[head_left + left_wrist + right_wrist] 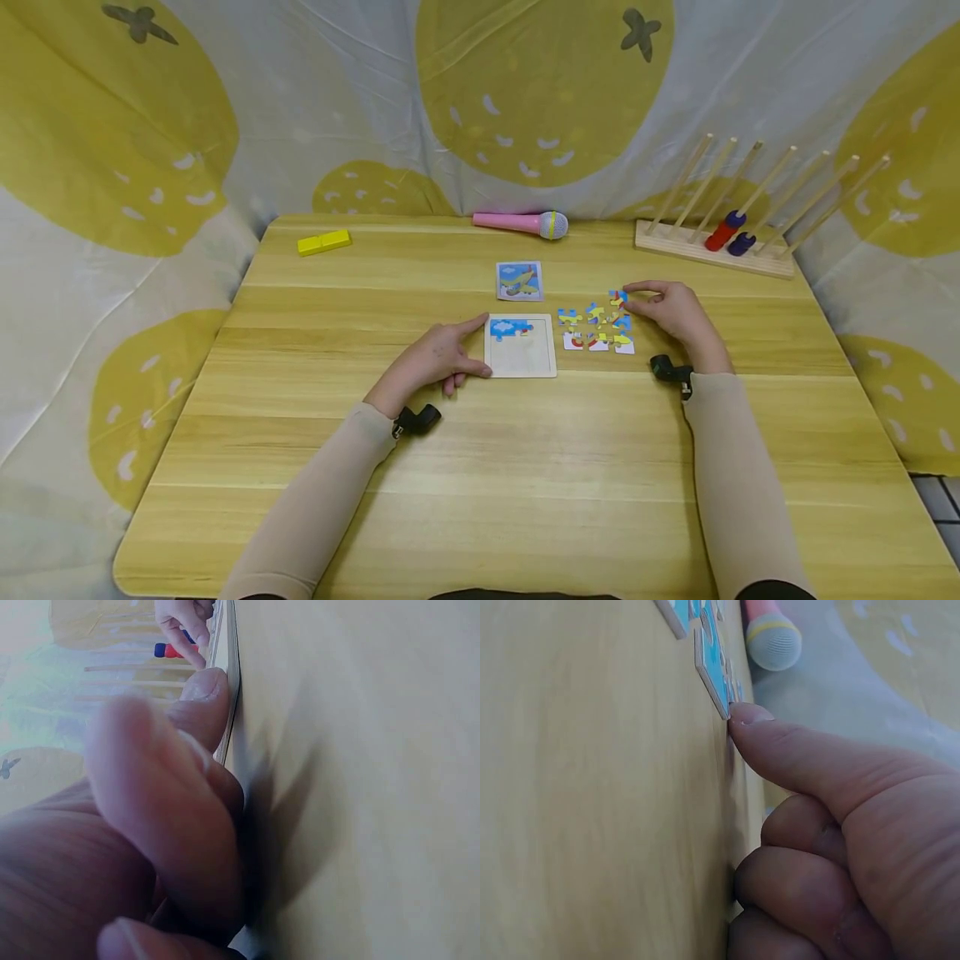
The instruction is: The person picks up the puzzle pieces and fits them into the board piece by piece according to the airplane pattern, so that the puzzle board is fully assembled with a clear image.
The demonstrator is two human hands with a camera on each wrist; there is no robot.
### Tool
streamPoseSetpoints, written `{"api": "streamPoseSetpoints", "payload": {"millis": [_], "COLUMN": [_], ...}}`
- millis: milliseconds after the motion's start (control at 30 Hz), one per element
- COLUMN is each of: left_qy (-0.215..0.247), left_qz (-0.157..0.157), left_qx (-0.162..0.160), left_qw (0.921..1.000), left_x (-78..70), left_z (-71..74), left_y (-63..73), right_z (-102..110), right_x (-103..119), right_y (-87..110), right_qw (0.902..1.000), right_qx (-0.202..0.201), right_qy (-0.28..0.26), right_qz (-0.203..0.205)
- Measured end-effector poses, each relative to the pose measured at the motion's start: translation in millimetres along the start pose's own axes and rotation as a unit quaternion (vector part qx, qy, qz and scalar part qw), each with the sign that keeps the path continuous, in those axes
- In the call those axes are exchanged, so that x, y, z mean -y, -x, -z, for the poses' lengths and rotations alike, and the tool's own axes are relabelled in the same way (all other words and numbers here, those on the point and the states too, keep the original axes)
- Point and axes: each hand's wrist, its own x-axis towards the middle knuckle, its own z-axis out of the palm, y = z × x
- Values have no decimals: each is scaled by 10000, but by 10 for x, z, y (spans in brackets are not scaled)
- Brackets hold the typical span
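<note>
Wooden counter (570,475) | right hand (678,317) pinches a piece (617,297), board (525,358) off to its left | left hand (435,358) touches board tho, thumb and finger spread wide at its left edge

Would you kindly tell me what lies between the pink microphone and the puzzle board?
The picture card lies there, with bare table separating it from both the pink microphone and the puzzle board, as the head view shows.

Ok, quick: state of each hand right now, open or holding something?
Left hand: open, forefinger and thumb spread to the left corners of the puzzle board.
Right hand: thumb and forefinger at a puzzle piece; can't tell if gripped.
</note>
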Motion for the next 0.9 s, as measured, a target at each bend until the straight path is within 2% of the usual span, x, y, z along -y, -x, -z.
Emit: {"api": "streamPoseSetpoints", "payload": {"millis": [200,467,667,800,900], "left_qy": [-3,-3,77,108,63], "left_qz": [13,68,50,62,73], "left_qx": [-2,-5,11,17,10], "left_qw": [10000,10000,10000,9999,10000], "left_x": [0,-5,-3,-1,-3], "left_z": [1,6,6,8,4], "left_y": [-11,-13,-12,-10,-14], "right_z": [-7,-62,-78,-147,-275], "right_x": [31,40,30,152,326], "right_y": [15,15,22,48,73], "right_qw": [9996,9950,9932,9930,9906], "right_qx": [-75,-438,-601,-580,-429], "right_qy": [190,601,566,407,472], "right_qz": [192,670,824,949,1214]}}
